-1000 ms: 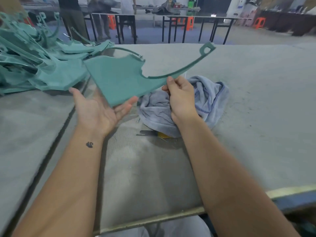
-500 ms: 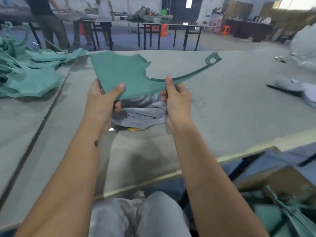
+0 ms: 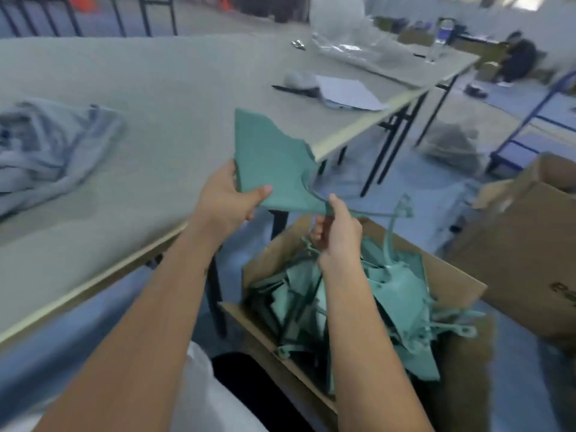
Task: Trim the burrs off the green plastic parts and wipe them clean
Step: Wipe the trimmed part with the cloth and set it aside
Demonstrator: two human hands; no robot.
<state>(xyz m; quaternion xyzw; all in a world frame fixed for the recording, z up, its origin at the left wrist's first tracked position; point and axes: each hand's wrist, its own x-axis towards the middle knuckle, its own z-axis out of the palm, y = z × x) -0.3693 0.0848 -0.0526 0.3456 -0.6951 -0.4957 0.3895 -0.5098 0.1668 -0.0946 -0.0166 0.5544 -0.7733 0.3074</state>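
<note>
Now both hands hold one green plastic part (image 3: 274, 169) in the air: left hand (image 3: 229, 201) pinching its broad end, right hand (image 3: 338, 233) pinching its thin arm. Directly below sits a cardboard box (image 3: 452, 282) of similar parts.

We see a teal-green plastic part (image 3: 274, 169), a grey worktop (image 3: 156, 88), a blue-grey cloth (image 3: 46, 145) at left, and a brown cardboard box (image 3: 452, 275) lower right.
</note>
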